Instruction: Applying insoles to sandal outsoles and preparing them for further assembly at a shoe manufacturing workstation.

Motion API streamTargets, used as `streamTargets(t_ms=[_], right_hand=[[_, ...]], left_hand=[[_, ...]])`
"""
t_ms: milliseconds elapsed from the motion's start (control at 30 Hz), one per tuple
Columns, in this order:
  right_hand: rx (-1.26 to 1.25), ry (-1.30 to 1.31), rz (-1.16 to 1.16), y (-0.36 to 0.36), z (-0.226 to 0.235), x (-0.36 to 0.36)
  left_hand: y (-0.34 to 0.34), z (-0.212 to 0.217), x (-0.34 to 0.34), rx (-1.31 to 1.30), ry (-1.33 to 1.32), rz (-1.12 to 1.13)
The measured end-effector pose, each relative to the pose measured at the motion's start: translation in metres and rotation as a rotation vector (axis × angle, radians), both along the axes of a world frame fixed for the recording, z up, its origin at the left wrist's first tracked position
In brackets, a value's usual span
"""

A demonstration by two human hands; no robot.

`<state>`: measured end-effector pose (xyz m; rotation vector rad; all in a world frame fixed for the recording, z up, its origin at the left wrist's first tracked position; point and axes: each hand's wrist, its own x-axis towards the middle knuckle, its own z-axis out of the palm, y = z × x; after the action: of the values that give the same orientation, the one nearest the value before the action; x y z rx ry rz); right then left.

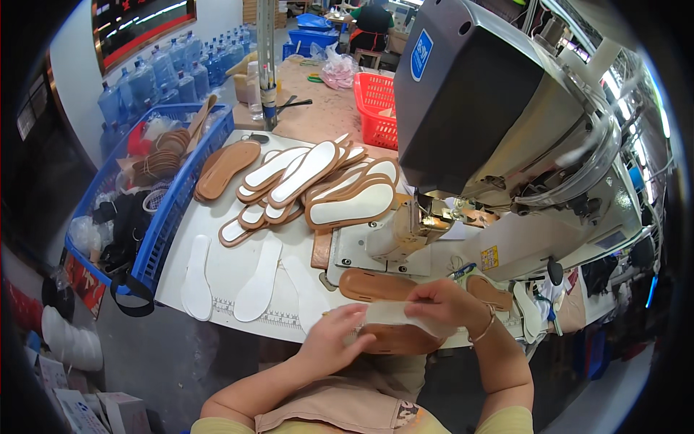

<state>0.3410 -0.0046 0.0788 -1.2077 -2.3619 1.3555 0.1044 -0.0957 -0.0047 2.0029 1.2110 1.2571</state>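
Note:
My right hand (450, 307) pinches a thin white insole-like piece (387, 312) at its right end. At the piece's other end, my left hand (336, 338) has its thumb and fingers apart; whether they touch it is hard to see. Just under the hands lies a brown insole (399, 341), partly hidden by the white piece and the fingers. A second brown insole (372, 285), with small slits, rests beyond it at the table's front, beside the sewing machine (412, 224). Left of my hands, flat white insole shapes (259, 282) lie near a printed ruler strip (278, 317).
A heap of brown-and-white insoles (307, 173) covers the white tabletop (210, 217) behind. To the left stands a blue crate (163, 246) of mixed items; a red basket (372, 108) sits farther back. The machine's dark head (470, 101) overhangs the right side. Another brown insole (489, 293) lies right.

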Motion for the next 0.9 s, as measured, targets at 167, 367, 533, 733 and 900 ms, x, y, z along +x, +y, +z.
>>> streamTargets(t_ms=[167,367,533,733,900], right_hand=[[-0.23,0.087,-0.213,0.004,-0.014,-0.004],[-0.207,0.196,-0.301,-0.016,-0.01,-0.035],[0.129,0.205,-0.363,-0.013,-0.02,-0.023],[-0.163,0.049,-0.154,0.021,-0.021,0.001],[-0.14,-0.165,-0.141,0.036,-0.039,-0.024]], left_hand=[[0.003,0.0,-0.005,-0.482,-0.432,-0.03],[0.016,-0.002,0.026,-0.742,-0.647,-0.147],[0.003,-0.009,0.023,-0.711,-0.757,-0.177],[-0.043,-0.014,-0.002,-0.866,-0.136,-0.556],[-0.045,-0.011,-0.011,-0.496,-0.244,-0.429]])
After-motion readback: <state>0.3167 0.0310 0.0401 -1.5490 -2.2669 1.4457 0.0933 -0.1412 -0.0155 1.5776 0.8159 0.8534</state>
